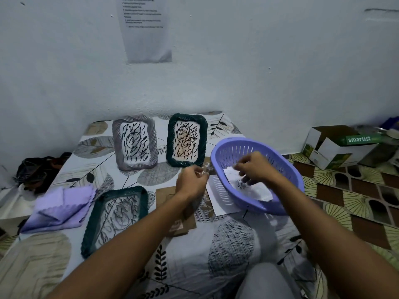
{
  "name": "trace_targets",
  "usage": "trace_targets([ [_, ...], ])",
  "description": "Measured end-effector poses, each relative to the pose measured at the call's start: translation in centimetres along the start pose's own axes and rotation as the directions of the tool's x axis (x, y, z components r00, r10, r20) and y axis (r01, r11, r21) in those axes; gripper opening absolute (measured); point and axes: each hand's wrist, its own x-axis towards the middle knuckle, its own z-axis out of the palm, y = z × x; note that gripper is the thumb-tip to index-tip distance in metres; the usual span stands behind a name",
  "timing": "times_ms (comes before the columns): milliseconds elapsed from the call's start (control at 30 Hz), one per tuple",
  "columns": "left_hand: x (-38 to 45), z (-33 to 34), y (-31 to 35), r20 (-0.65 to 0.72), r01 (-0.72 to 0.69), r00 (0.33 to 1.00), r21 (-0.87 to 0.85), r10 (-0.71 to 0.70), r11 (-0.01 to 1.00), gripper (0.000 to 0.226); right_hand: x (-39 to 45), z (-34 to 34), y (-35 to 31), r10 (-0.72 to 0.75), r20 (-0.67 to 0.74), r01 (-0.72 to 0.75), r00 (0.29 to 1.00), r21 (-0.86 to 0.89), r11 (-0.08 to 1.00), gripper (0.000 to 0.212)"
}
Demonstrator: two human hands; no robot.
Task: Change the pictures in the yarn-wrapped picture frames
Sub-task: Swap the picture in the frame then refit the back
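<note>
Three yarn-wrapped frames lie on the patterned cloth: a grey frame point(135, 143) at the back left, a dark green frame point(187, 140) beside it, and another dark green frame point(115, 219) nearer me on the left. All hold scribbled pictures. A brown cardboard backing point(166, 198) and a white paper sheet point(222, 201) lie in the middle. My left hand point(191, 183) pinches a small, pale thing I cannot make out, just left of the purple basket point(287, 167). My right hand point(253, 167) reaches into the basket over white paper point(259, 190) and small dark pieces, fingers curled.
A folded lilac cloth point(62, 209) lies at the left. Dark clutter point(36, 171) sits by the wall at far left. Open cardboard boxes point(332, 145) stand on the tiled floor at right. A printed sheet point(145, 29) hangs on the wall. My knee point(263, 281) is at the bottom.
</note>
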Motion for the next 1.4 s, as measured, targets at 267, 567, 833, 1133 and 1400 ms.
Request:
trace_targets([
  [267,-0.8,0.0,2.6,0.096,-0.043,0.994,-0.163,0.059,0.986,0.02,3.5,-1.7,4.4,0.201,0.015,-0.158,0.98,-0.561,0.812,0.048],
  [567,-0.7,0.3,1.8,0.11,-0.03,0.993,-0.197,0.053,0.98,0.023,4.3,-1.3,5.6,0.277,-0.001,-0.238,0.961,-0.511,0.826,0.057],
  [833,-0.7,0.2,1.9,0.112,-0.016,0.993,-0.161,0.035,0.987,0.024,5.1,-1.6,6.2,0.185,-0.131,-0.224,0.974,-0.437,0.871,0.036],
  [1133,-0.9,-0.4,3.4,-0.027,-0.155,0.988,-0.101,0.153,0.983,0.02,2.1,-3.2,3.5,0.155,-0.034,-0.128,0.987,0.412,0.902,0.006],
  [1400,-2.5,-2.6,10.0,0.274,0.136,0.961,-0.588,0.038,0.798,0.017,-1.2,-1.8,-3.2,-0.073,-0.022,0.07,0.997,0.655,0.753,0.012],
])
